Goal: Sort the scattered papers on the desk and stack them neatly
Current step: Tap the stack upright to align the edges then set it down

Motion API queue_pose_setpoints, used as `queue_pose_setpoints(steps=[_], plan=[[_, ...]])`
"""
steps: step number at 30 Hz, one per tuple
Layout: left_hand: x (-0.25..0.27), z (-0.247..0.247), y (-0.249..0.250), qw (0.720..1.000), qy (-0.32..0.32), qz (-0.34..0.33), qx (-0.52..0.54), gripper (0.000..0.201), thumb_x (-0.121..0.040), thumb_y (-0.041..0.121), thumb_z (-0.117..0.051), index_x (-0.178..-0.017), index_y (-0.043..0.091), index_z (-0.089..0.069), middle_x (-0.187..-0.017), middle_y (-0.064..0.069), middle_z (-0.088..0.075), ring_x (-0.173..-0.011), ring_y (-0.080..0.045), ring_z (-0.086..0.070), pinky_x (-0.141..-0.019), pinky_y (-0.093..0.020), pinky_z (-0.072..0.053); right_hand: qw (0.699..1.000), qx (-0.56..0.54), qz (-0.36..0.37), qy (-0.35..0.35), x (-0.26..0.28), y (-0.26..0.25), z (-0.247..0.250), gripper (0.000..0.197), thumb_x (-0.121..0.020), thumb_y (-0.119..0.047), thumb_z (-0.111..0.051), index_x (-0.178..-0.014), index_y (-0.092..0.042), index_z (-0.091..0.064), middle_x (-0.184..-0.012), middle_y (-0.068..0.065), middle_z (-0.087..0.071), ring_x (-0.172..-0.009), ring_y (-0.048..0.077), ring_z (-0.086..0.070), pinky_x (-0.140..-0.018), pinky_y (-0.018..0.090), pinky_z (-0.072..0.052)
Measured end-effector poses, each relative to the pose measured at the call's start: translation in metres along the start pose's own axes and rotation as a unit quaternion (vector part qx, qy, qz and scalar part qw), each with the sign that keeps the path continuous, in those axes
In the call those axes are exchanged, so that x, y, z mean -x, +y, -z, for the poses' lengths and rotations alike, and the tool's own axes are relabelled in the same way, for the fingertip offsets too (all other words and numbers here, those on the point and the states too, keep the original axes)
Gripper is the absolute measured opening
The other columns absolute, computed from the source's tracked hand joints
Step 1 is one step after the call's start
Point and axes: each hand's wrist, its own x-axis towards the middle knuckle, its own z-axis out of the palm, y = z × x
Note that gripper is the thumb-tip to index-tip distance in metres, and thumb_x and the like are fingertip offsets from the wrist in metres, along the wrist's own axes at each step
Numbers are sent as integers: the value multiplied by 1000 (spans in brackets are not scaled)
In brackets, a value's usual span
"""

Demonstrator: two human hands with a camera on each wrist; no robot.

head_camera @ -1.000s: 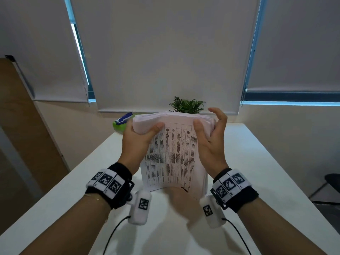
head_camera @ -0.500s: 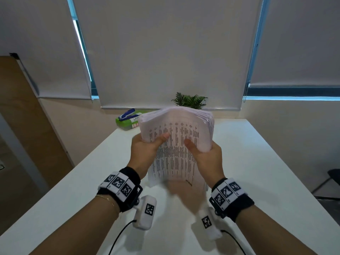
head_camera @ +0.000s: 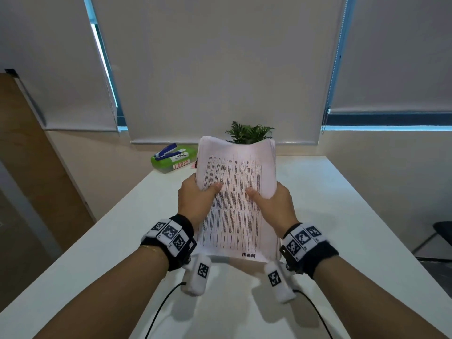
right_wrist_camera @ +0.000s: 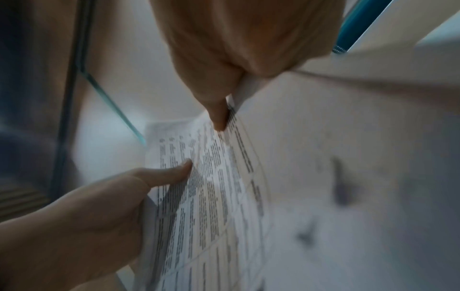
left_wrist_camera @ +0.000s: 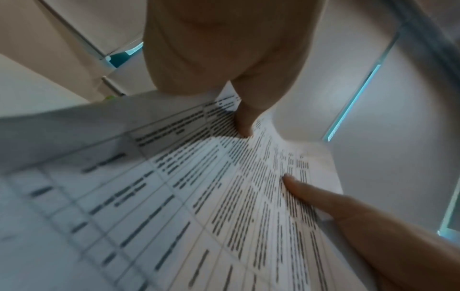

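A thick stack of printed papers [head_camera: 236,201] stands nearly upright over the white desk [head_camera: 354,228], its bottom edge just above or on the desktop. My left hand [head_camera: 198,199] grips its left side, thumb on the front sheet. My right hand [head_camera: 271,204] grips the right side the same way. In the left wrist view the printed table of the papers [left_wrist_camera: 199,196] fills the frame under my left hand's thumb [left_wrist_camera: 245,122]. The right wrist view shows the papers [right_wrist_camera: 206,187] held between both hands, thumb of the right hand [right_wrist_camera: 219,114] on top.
A green box labelled LARGE [head_camera: 175,160] with a blue stapler [head_camera: 166,150] on it sits at the desk's far left. A small green plant [head_camera: 249,132] stands behind the stack. A wooden panel lies left, a dark chair [head_camera: 440,231] right.
Both hands slid from the stack's top edge down to its middle. The bowed stack straightened and now stands taller, lower on the desk.
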Motion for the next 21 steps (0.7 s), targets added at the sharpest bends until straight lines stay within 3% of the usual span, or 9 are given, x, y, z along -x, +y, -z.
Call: queue_pose_setpoints(steps=[6,9,11,13,15,16,18,19,21], plan=[[-26,-10,-38,989,-46,122,-64,47,-66,35,-82,-109,17,-77,-97,-5,-81,-89,-30,-79,-86,-51,-65,988,46,-143,-38,-20,38,-8,43,-82,-28,-86,-121,-14,-72,-110,3,-78,-101,26,-74,-94,49,-60],[-35,-15,-62,983,-66,155,-69,43,-70,27,-86,-108,9,-74,-100,-11,-80,-93,-34,-77,-89,-52,-63,975,90,-195,-56,-24,51,-9,45,-82,-28,-87,-119,-8,-72,-109,8,-77,-103,30,-73,-95,47,-60],[-33,-18,-71,973,-92,193,-87,49,-73,24,-87,-105,-3,-60,-106,-19,-74,-96,-35,-74,-93,-45,-59,965,134,-217,-67,-25,59,-8,48,-81,-32,-87,-117,-6,-70,-109,10,-75,-102,31,-72,-93,46,-60],[-29,-21,-76,962,-110,214,-131,42,-88,19,-83,-98,-1,-47,-113,-26,-68,-102,-41,-69,-84,-43,-56,956,154,-238,-71,-25,65,-6,48,-81,-35,-87,-114,-7,-68,-107,10,-74,-99,32,-71,-92,45,-60],[-23,-20,-68,957,-116,217,-154,41,-93,16,-79,-106,-3,-44,-114,-29,-65,-105,-45,-67,-78,-42,-53,953,169,-240,-74,-26,68,-5,50,-81,-38,-87,-114,-6,-68,-107,10,-74,-99,32,-70,-91,45,-61],[-23,-18,-66,952,-130,217,-173,40,-95,15,-77,-107,-6,-45,-108,-25,-63,-98,-40,-65,-76,-36,-50,951,183,-238,-77,-28,68,-6,53,-80,-40,-86,-116,-6,-68,-108,11,-74,-99,32,-71,-90,44,-61],[-21,-13,-56,937,-160,218,-221,27,-98,11,-73,-94,-2,-50,-94,-16,-57,-78,-26,-58,-64,-29,-46,945,218,-230,-86,-28,63,-7,61,-80,-46,-84,-122,-6,-65,-114,12,-73,-101,33,-70,-90,43,-60],[-23,-11,-55,932,-174,224,-228,25,-98,9,-73,-91,0,-51,-90,-16,-58,-73,-25,-56,-61,-29,-46,940,237,-229,-91,-28,58,-8,68,-81,-49,-82,-129,-6,-60,-119,13,-72,-104,33,-69,-90,41,-59],[-24,-8,-52,923,-194,215,-255,27,-96,13,-77,-103,-3,-55,-94,-19,-64,-79,-31,-62,-69,-35,-50,928,278,-227,-98,-25,46,-8,82,-88,-43,-77,-149,-6,-36,-131,16,-65,-110,35,-66,-88,38,-55]])
